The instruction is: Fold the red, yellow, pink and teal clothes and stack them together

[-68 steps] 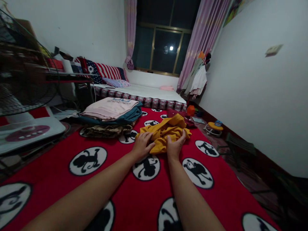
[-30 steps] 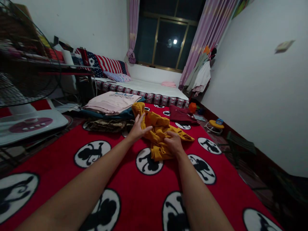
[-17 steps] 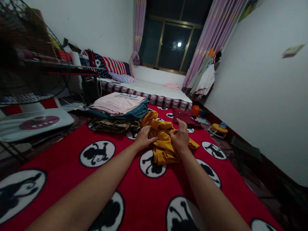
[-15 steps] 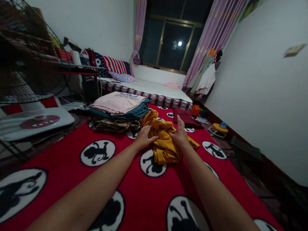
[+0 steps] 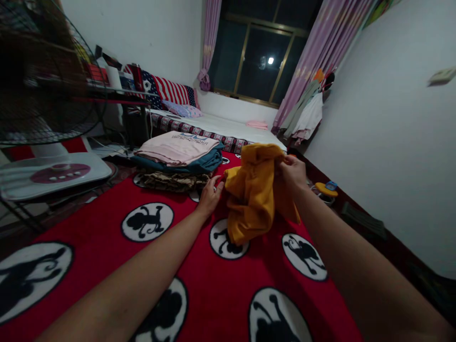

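A mustard-yellow garment [image 5: 254,190], crumpled, hangs partly lifted above the red blanket [image 5: 213,304]; its exact kind is not clear. My right hand [image 5: 295,173] is closed on its upper right edge and holds it up. My left hand [image 5: 210,197] is at the garment's lower left side, thumb and forefinger apart, fingertips close to the cloth; whether they touch it I cannot tell. Left of the garment lies a stack of folded clothes, with a pale pink lettered piece [image 5: 180,148] on top, a teal one [image 5: 203,164] under it and a brown ruffled one [image 5: 174,181] at the bottom.
A fan [image 5: 53,166] stands at the left, beside a cluttered table [image 5: 124,90]. A bed [image 5: 221,124] with pillows lies behind, under the window. At the right are hanging clothes [image 5: 308,116], a small yellow-topped stool [image 5: 326,190] and a dark green stool [image 5: 363,221].
My right hand has gripped the yellow garment and raised its edge, up and to the right. The left hand has drawn slightly back from the cloth. The dark red folded cloth behind is now hidden.
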Tool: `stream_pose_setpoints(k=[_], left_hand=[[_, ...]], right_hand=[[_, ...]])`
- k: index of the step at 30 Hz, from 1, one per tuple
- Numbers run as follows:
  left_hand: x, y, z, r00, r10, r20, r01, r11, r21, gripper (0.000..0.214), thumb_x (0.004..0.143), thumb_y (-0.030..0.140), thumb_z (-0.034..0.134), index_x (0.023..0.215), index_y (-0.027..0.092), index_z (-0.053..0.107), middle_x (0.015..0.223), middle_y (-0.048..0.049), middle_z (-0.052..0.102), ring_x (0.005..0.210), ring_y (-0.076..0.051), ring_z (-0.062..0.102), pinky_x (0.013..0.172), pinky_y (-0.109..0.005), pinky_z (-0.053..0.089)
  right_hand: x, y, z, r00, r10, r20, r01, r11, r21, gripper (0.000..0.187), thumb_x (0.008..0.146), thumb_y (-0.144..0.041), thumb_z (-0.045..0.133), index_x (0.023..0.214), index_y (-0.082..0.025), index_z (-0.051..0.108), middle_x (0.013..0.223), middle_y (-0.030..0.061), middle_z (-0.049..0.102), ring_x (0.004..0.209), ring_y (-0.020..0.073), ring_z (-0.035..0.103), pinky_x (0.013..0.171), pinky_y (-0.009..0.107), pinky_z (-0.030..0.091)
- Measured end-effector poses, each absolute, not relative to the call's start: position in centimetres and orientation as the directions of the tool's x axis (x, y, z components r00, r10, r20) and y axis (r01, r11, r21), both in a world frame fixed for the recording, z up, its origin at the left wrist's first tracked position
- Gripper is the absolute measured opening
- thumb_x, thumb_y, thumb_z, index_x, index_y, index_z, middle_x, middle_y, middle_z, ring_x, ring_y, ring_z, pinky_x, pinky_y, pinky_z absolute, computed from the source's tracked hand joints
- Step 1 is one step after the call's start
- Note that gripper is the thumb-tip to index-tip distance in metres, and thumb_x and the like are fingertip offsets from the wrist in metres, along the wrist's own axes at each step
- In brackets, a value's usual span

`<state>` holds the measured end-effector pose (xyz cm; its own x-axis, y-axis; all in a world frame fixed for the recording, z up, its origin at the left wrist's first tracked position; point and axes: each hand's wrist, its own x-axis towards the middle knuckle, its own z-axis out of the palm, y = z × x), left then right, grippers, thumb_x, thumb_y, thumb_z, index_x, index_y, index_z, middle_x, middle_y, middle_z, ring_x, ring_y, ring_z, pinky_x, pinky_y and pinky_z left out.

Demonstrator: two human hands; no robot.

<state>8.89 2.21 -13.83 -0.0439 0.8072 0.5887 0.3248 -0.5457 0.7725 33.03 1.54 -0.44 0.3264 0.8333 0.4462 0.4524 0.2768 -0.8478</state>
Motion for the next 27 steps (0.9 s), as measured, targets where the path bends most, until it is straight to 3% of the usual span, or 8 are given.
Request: stream_pose_setpoints(k=[4,8,13,16,18,22,25,27], left_hand=[[8.9,2.2,-13.9,-0.032,0.819,0.573,0.359,-0.526,0.771,0.038,0.092,0.035,0.046,0.121,0.014,0.057,0.123,-0.0146,0.062,0.113,-0.024,0.059,0.100,-0.040,0.044],[9.0,2.1,-14.0,0.017,0.815,0.579,0.407,-0.535,0.740,0.030,0.091,0.029,0.048,0.113,0.014,0.062,0.113,-0.0123,0.067,0.105,-0.023,0.062,0.095,-0.037,0.048],[9.3,1.8,-13.8,0.077,0.808,0.584,0.426,-0.556,0.714,0.021,0.088,0.022,0.051,0.100,0.018,0.068,0.102,-0.0070,0.072,0.096,-0.021,0.066,0.090,-0.035,0.050],[9.3,1.7,-13.9,0.095,0.808,0.582,0.436,-0.559,0.705,0.021,0.086,0.019,0.051,0.098,0.018,0.069,0.102,-0.0066,0.072,0.096,-0.021,0.066,0.090,-0.036,0.051],[9.3,1.6,-13.9,0.101,0.807,0.581,0.442,-0.560,0.701,0.021,0.086,0.017,0.052,0.099,0.018,0.069,0.103,-0.0074,0.072,0.097,-0.021,0.066,0.091,-0.036,0.051],[9.2,1.4,-13.8,0.110,0.802,0.587,0.448,-0.567,0.691,0.023,0.082,0.014,0.054,0.101,0.016,0.068,0.103,-0.0086,0.072,0.097,-0.022,0.066,0.092,-0.037,0.050],[9.1,1.4,-13.8,0.087,0.796,0.599,0.450,-0.568,0.690,0.024,0.083,0.014,0.053,0.103,0.015,0.067,0.103,-0.0100,0.070,0.098,-0.022,0.065,0.092,-0.038,0.050],[9.2,1.5,-13.7,0.062,0.786,0.615,0.436,-0.575,0.692,0.025,0.084,0.015,0.052,0.105,0.015,0.066,0.105,-0.0101,0.069,0.101,-0.022,0.064,0.094,-0.039,0.049]], right_hand=[[35.2,1.9,-1.2,0.503,0.746,0.436,0.464,0.192,-0.865,0.068,0.065,-0.025,0.062,0.131,-0.021,0.047,0.121,0.0113,0.058,0.095,0.0224,0.062,0.076,0.037,0.055],[34.2,-2.0,-5.0,0.254,0.784,0.566,0.779,0.181,-0.600,0.052,0.078,-0.041,0.057,0.122,-0.015,0.055,0.122,0.0168,0.057,0.104,0.0272,0.059,0.089,0.043,0.049],[29.6,-8.2,-7.7,-0.021,0.886,0.464,0.957,0.152,-0.247,0.069,0.080,-0.057,0.059,0.136,-0.019,0.046,0.137,0.0164,0.048,0.124,0.0324,0.046,0.098,0.045,0.042],[27.8,-9.8,-8.9,-0.149,0.933,0.327,0.965,0.209,-0.159,0.086,0.071,-0.054,0.069,0.144,-0.022,0.037,0.152,0.0149,0.031,0.132,0.0358,0.037,0.102,0.046,0.039],[27.6,-9.6,-9.6,-0.165,0.942,0.291,0.969,0.210,-0.131,0.073,0.072,-0.039,0.070,0.138,-0.021,0.045,0.153,0.0149,0.029,0.130,0.0364,0.040,0.101,0.047,0.039],[29.8,-8.3,-9.2,-0.190,0.910,0.370,0.904,0.309,-0.295,0.034,0.069,-0.011,0.053,0.099,-0.019,0.065,0.127,0.0121,0.059,0.113,0.0278,0.056,0.096,0.042,0.044],[33.0,-8.7,-6.7,0.028,0.809,0.587,0.709,0.398,-0.582,0.027,0.070,-0.019,0.048,0.091,-0.021,0.064,0.099,0.0073,0.068,0.100,0.0247,0.062,0.090,0.041,0.048],[35.3,-9.8,-4.7,0.225,0.745,0.628,0.589,0.409,-0.697,0.027,0.074,-0.028,0.045,0.093,-0.023,0.064,0.090,0.0064,0.067,0.093,0.0246,0.063,0.084,0.041,0.051]])
